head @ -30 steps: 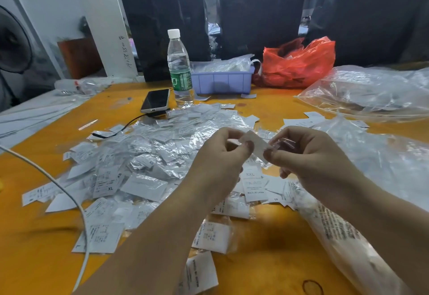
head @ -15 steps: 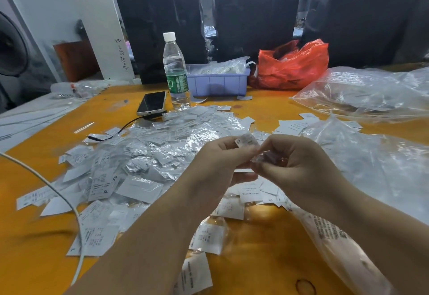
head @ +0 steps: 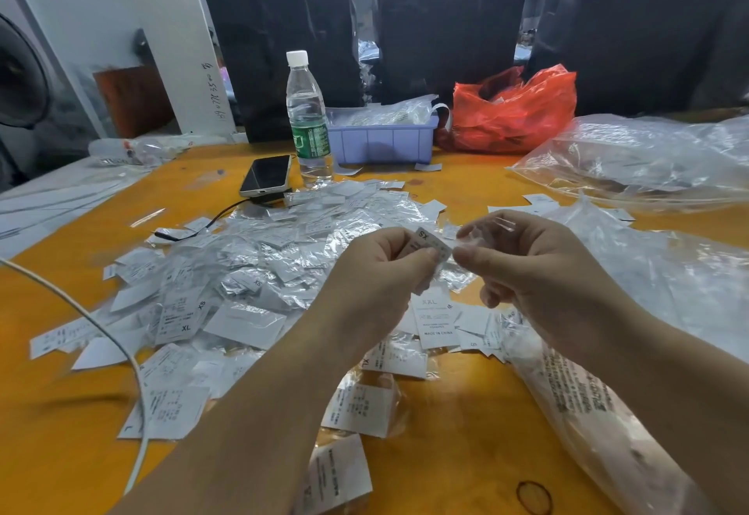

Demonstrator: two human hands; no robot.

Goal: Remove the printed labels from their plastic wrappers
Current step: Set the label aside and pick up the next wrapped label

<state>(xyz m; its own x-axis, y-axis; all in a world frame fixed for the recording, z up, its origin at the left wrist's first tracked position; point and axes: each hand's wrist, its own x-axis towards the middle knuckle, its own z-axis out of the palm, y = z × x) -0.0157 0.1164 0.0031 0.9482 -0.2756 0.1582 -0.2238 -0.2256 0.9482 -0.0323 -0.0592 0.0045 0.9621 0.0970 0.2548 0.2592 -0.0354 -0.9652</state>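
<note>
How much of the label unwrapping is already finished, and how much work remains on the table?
Done: some bare labels lie loose below the hands. In hand: the left hand pinches a label marked XS, while the right hand pinches its clear wrapper; whether they have fully separated I cannot tell. Left: a big pile of wrapped labels covers the orange table, so most of the job seems to remain.

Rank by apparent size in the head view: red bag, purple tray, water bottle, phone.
1. red bag
2. purple tray
3. water bottle, close to the tray, so unsure
4. phone
</note>
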